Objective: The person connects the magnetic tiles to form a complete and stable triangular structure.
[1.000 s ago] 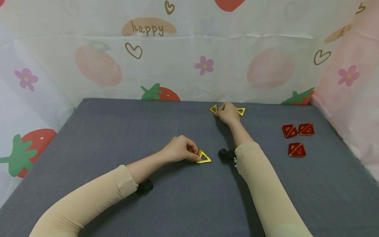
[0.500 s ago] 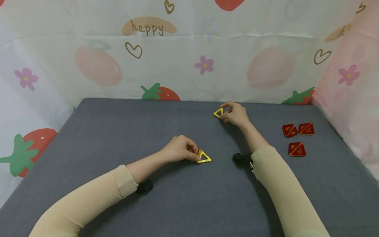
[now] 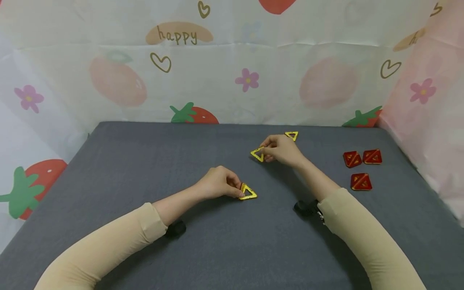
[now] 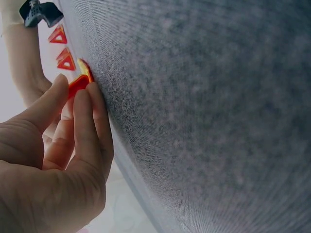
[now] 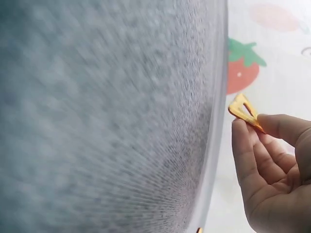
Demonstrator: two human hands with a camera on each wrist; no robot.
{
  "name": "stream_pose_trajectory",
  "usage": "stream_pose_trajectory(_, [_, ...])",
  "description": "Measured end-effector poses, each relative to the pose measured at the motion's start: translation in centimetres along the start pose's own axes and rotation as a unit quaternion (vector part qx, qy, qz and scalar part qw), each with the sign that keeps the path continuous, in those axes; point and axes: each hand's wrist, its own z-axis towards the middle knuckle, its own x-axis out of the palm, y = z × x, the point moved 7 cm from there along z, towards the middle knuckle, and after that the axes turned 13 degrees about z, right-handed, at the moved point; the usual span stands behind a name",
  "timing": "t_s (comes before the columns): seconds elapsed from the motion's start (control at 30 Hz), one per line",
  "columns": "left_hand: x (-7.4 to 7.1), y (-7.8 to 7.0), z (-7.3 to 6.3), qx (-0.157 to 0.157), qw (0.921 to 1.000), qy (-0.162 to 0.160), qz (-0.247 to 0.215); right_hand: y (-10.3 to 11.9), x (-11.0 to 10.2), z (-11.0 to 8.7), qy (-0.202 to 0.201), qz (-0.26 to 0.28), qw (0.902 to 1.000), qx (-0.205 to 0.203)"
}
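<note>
In the head view my left hand [image 3: 219, 183] pinches one corner of a yellow triangle tile [image 3: 248, 192] with a hollow middle, low over the grey tabletop. The left wrist view shows thumb and fingertips on that tile's edge, which looks orange-red there. My right hand [image 3: 282, 150], farther back, pinches a second yellow triangle tile [image 5: 244, 109] between thumb and fingers, raised off the cloth. The two held tiles are apart. Just behind the right hand lies a third yellow triangle tile [image 3: 292, 135], its near edge close to the hand.
Several red triangle tiles [image 3: 361, 182] lie in three groups at the right of the grey tabletop [image 3: 152, 161]. A printed curtain [image 3: 224, 60] closes off the back and sides. Each wrist carries a black camera [image 3: 306, 208].
My right hand has taken a yellow triangle tile from the back of the table and brought it nearer, leaving another behind. My left hand keeps its place and its tile.
</note>
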Motion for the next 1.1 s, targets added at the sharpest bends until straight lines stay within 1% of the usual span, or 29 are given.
stream_pose_trajectory(0.1, [-0.1,0.1,0.0,-0.002,1.0000,0.000,0.001,0.1,0.6,-0.5,0.012,0.002,0.9998,0.018])
stream_pose_trajectory(0.23, [0.0,0.1,0.1,-0.001,1.0000,0.001,0.003,0.3,1.7,-1.5,0.045,0.001,0.9983,0.037])
stream_pose_trajectory(0.4, [0.0,0.0,0.0,-0.001,1.0000,-0.001,0.003,0.9,3.5,-3.0,0.099,-0.021,0.9941,0.039])
stream_pose_trajectory(0.53, [0.0,0.0,0.0,-0.001,1.0000,-0.002,0.005,1.3,4.4,-3.8,0.123,-0.030,0.9912,0.038])
stream_pose_trajectory(0.73, [0.1,0.0,0.0,0.000,1.0000,-0.002,0.007,1.3,4.7,-4.7,0.131,-0.038,0.9902,0.033])
stream_pose_trajectory(0.87, [-0.1,-0.2,-0.2,0.008,0.9999,-0.003,0.014,1.3,4.9,-5.0,0.131,-0.039,0.9901,0.031])
stream_pose_trajectory(1.1, [-0.2,-0.6,-0.5,0.004,0.9999,0.003,0.010,1.6,5.2,-5.3,0.134,-0.047,0.9896,0.023])
